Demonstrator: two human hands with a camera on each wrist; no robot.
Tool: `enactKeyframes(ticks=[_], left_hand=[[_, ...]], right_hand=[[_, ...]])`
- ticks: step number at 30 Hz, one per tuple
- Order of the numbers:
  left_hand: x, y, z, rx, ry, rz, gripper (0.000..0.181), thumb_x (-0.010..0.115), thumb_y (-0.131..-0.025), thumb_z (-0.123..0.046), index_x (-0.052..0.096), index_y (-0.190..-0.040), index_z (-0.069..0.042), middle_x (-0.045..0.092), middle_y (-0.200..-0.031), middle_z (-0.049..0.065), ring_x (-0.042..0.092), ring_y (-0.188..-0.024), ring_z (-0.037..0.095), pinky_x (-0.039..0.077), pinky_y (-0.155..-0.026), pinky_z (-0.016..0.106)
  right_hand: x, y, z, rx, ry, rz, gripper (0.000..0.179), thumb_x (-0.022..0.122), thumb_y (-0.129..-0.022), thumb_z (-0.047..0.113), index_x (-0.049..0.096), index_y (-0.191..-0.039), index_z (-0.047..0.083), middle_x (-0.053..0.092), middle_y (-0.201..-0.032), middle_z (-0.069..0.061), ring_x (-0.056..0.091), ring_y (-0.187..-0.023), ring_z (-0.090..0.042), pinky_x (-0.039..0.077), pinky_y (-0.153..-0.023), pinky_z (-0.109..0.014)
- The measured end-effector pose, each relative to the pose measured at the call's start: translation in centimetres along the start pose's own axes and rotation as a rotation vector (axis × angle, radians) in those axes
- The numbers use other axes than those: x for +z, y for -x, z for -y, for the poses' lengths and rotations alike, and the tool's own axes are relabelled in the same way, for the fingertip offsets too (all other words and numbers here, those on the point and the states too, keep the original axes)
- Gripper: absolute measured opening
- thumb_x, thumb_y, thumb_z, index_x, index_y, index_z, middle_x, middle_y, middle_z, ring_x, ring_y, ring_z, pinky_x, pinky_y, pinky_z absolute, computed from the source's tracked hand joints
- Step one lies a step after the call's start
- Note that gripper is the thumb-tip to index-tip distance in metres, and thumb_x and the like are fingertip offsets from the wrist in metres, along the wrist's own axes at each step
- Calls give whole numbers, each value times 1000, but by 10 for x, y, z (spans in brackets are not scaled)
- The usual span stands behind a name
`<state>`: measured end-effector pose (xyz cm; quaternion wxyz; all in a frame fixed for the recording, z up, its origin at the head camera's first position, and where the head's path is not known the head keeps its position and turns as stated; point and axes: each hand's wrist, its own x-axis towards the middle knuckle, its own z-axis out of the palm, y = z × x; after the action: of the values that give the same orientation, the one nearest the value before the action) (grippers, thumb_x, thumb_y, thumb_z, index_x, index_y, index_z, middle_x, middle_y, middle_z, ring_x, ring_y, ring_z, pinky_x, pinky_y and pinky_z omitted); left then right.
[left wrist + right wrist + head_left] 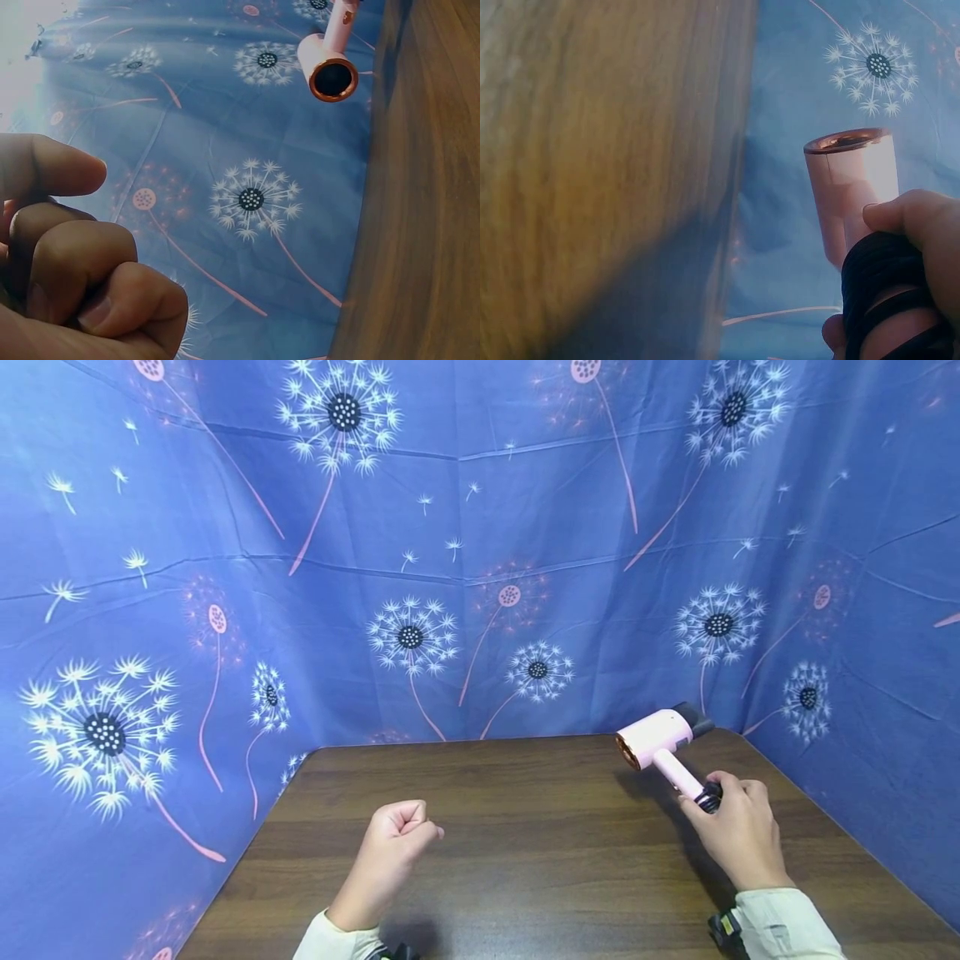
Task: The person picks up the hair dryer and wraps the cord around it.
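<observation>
My right hand [738,831] grips a pink hair dryer [652,737] by the lower end of its handle, at the right of the table. Its barrel is tilted up above the wood, with a copper-coloured ring at the left end and a black piece at the other. In the right wrist view, black cord [881,277] is bundled round the handle's base, under my thumb [891,216]. My left hand [393,843] is apart from it, fingers curled into a fist with nothing in it. The left wrist view shows the dryer's round dark opening [333,80].
A brown wooden table [510,860] lies under both hands. Blue cloth [480,510] with a dandelion print hangs along its back and both sides. Each wrist wears a black strapped device, and the right one [726,931] shows beside the pale sleeve.
</observation>
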<state>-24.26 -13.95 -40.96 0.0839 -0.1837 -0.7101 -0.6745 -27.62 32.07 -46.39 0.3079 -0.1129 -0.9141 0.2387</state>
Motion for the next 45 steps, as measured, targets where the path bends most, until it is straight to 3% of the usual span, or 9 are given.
enactKeyframes(ticks=[10,22,45], left_hand=[[1,0,0,-26,-2,-17,38,48,-79,14,15,-66,-1,19,-58,-7,21,-51,6,61,-85,38],[2,0,1,-33,-7,11,39,50,-81,12,17,-66,-2,21,-58,-8,22,-51,6,61,-87,41],[1,3,-1,-56,-10,32,42,54,-83,10,17,-66,-1,21,-57,-8,20,-51,6,60,-90,41]], right_hand=[[5,-1,-6,27,1,16,63,80,-86,35,59,-127,-8,47,-122,-39,51,-106,-58,43,-70,-67],[7,-2,-15,44,2,21,62,82,-85,35,60,-124,-9,52,-111,-39,51,-102,-55,44,-67,-65],[9,-2,-18,61,13,69,64,81,-85,36,59,-125,-9,51,-113,-40,52,-102,-56,44,-67,-63]])
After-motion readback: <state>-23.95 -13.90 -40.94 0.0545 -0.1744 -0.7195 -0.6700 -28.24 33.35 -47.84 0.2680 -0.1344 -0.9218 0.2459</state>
